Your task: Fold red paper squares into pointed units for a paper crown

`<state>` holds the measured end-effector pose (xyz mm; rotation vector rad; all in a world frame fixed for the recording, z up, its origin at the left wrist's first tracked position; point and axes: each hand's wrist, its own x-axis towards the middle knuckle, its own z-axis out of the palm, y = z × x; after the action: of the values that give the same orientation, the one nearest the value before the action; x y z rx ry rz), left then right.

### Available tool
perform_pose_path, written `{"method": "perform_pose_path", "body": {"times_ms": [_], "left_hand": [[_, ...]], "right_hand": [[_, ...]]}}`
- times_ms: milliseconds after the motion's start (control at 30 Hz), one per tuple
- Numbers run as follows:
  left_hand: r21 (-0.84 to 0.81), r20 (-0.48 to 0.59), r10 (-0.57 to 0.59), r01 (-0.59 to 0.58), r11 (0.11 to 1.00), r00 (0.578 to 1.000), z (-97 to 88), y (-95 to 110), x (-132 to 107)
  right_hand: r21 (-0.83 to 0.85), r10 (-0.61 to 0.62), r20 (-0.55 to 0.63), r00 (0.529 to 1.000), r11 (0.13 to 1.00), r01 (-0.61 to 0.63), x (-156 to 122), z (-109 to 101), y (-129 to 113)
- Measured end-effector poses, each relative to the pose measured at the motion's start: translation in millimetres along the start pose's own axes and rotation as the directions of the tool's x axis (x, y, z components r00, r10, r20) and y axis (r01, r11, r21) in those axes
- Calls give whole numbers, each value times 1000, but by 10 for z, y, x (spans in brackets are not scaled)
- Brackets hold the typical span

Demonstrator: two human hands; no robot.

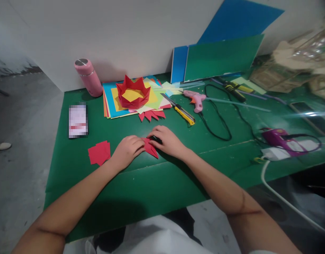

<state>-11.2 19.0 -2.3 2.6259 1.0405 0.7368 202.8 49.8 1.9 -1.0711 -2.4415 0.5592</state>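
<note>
Both my hands rest on a folded red paper piece [151,148] lying on the green table [152,183]. My left hand [127,150] is curled, its fingertips pressing the paper's left edge. My right hand [166,141] lies over the paper's right side with fingers bent down on it, and something small and dark shows under its fingertips. A few red paper squares [99,152] lie just left of my left hand.
At the back stand a pink bottle [87,77], a stack of coloured paper [112,100] with a red paper crown [132,92], and folded red pieces [151,114]. A phone [78,120], yellow utility knife [181,110], pink glue gun [195,99], black cable [218,121], purple tool [280,138] lie around.
</note>
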Motion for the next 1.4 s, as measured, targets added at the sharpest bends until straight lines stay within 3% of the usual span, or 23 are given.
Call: {"method": "perform_pose_path", "body": {"times_ms": [200,300,500,833,1000,1167,1400], "left_hand": [[8,-94,92,-91,996,991,34,-13,-14],[13,-88,92,-91,996,992,37,0,-24],[14,-114,61,-60,998,992,66,16,-24],[-11,-92,24,-25,1000,995,93,20,-13],[-6,-69,22,-22,1000,997,80,35,-11],[-15,-61,14,-15,1000,998,82,55,-12],[3,-36,7,-7,1000,999,78,107,7]], "right_hand": [[-17,67,-10,998,998,-67,3,16,-28],[-58,111,-44,993,992,-114,-4,14,-25],[-49,104,7,995,993,-103,18,23,-14],[-67,179,-15,984,981,-179,37,94,-77],[-20,161,0,987,987,-161,39,103,-108],[-36,236,-33,971,971,-237,30,81,-116],[-33,210,-19,978,977,-210,41,67,-113]]}}
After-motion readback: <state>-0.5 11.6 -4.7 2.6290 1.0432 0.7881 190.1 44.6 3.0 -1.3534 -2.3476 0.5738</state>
